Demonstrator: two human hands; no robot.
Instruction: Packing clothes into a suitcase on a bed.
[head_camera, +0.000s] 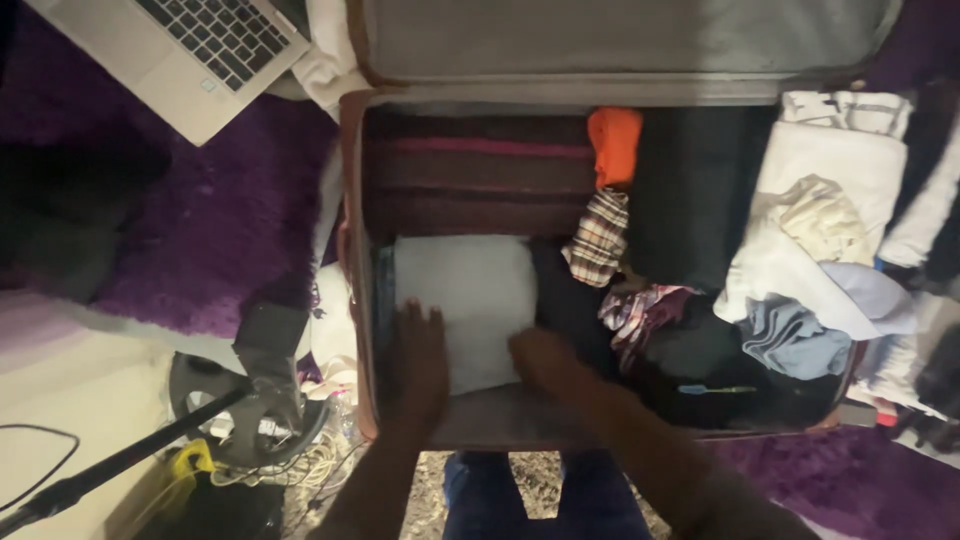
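Note:
An open suitcase (352, 250) lies in front of me, packed with folded clothes. My left hand (418, 362) lies flat with fingers spread on the left edge of a folded white garment (470, 300) in the near left corner. My right hand (540, 358) presses on the same garment's lower right edge, next to dark clothing. Behind the white garment sits a folded dark red striped blanket (480, 170). A plaid cloth (598, 238) and an orange item (614, 142) sit in the middle of the case.
A pile of white, cream and blue clothes (820, 250) fills the case's right side. A laptop (175, 55) rests on a purple rug (215, 220) at the upper left. A black stand with cables (250, 400) sits at the lower left.

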